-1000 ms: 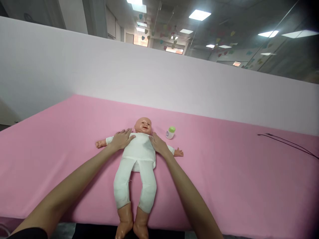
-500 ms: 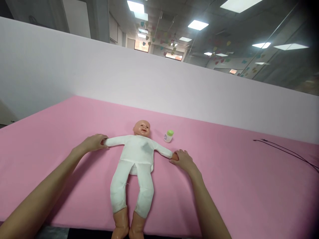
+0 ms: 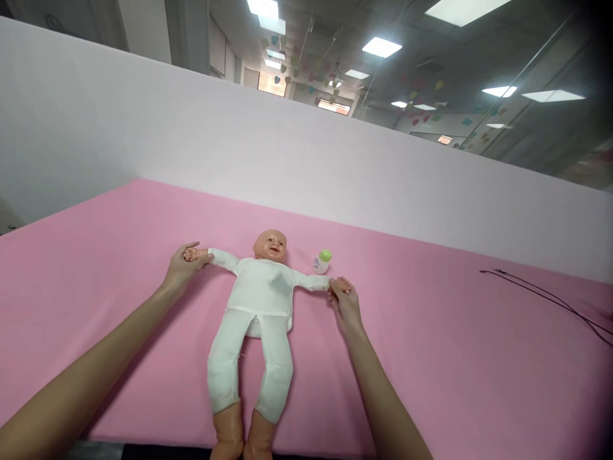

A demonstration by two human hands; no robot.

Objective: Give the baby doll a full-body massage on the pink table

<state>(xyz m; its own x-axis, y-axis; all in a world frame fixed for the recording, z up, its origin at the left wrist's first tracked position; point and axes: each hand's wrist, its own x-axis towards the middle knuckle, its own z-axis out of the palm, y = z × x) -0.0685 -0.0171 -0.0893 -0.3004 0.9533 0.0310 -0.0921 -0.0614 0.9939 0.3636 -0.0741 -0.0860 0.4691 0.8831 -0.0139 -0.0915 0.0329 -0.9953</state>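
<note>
A baby doll (image 3: 261, 287) in a white top and white trousers lies on its back on a pink padded table (image 3: 158, 358), its head at the far side and its bare feet at the near edge. My left hand (image 3: 181, 265) is closed round the doll's hand on the left, whose small fingers show above my palm. On the other side, my right hand (image 3: 347, 303) grips the doll's other hand, with my thumb over its wrist. Both doll arms are stretched out sideways.
Just right of the doll's head stands a small jar (image 3: 322, 262) with a green lid. Thin black cables (image 3: 546, 296) lie at the far right of the table. A white partition (image 3: 306, 160) runs along the back, with glass above it.
Both my hands have moved up and turned over, so the doll's hands now show in my grasp. The doll's arms are raised a little further toward its head.
</note>
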